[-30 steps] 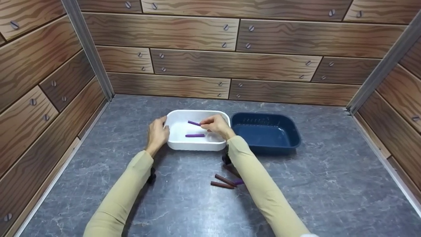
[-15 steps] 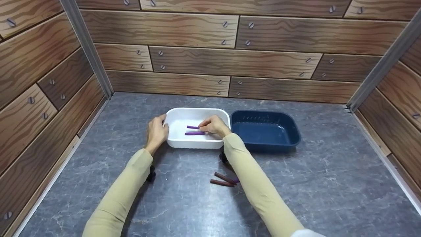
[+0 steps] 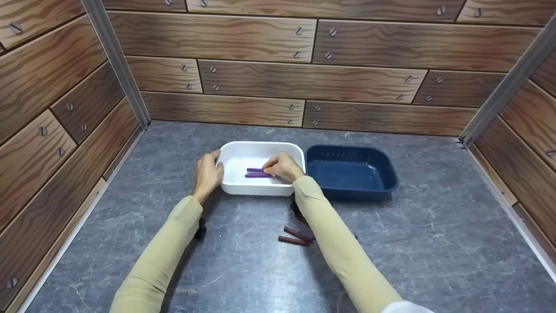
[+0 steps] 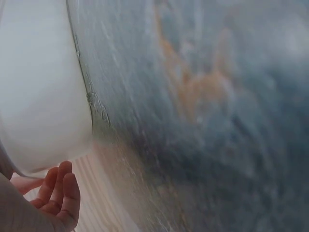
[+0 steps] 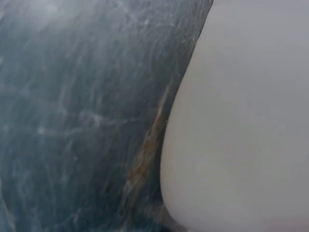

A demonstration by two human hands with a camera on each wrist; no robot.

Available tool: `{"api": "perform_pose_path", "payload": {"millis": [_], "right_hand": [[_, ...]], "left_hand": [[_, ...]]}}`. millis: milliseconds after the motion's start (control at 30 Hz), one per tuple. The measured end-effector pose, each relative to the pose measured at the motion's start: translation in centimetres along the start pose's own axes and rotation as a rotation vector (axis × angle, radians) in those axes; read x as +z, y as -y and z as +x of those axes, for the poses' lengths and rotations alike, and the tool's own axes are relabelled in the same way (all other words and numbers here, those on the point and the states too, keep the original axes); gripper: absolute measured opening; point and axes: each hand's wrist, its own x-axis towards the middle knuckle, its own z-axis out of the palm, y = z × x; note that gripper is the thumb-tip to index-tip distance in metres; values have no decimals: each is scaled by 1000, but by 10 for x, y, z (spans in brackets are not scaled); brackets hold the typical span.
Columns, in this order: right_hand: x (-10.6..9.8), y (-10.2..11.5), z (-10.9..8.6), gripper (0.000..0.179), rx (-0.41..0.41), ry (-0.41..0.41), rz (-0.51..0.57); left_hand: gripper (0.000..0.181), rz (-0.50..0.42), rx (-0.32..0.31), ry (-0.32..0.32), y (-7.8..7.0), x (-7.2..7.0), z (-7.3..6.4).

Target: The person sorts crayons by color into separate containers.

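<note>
Two purple sticks are side by side in the white tray (image 3: pixel 260 190) in the head view. My right hand (image 3: pixel 283 167) reaches over the tray's right side and pinches the right end of the farther purple stick (image 3: pixel 254 169). The nearer purple stick (image 3: pixel 257 175) lies on the tray floor, its right end by my fingers. At the tray's left end, my left hand (image 3: pixel 207 174) grips the rim; the left wrist view shows its curled fingers (image 4: pixel 71 195) against the outer wall. Only the tray's outside (image 5: pixel 236 121) and the tabletop appear in the right wrist view.
A dark blue tray (image 3: pixel 352 194) stands just right of the white one. Brown sticks (image 3: pixel 293 241) lie on the grey marbled table (image 3: pixel 234 269) in front, partly hidden by my right sleeve (image 3: pixel 334 243). Wood-patterned walls (image 3: pixel 260 78) enclose the back and sides.
My right hand has brought the pinched purple stick down and nearer, turning it roughly parallel to the one lying in the tray. My left hand has stayed on the tray's end.
</note>
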Motion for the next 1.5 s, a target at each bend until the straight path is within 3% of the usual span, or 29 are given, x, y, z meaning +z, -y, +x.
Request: {"api": "perform_pose_path", "payload": {"millis": [500, 800, 1133, 1500], "right_hand": [[-1, -1, 2, 17, 6, 19, 21], [-2, -3, 1, 17, -5, -1, -19], [-9, 0, 1, 23, -12, 40, 126], [-18, 7, -16, 31, -74, 92, 305]], "left_hand": [[44, 10, -7, -10, -1, 0, 1], [45, 21, -17, 6, -3, 1, 0], [45, 9, -7, -5, -4, 1, 3], [45, 33, -12, -16, -3, 0, 0]]}}
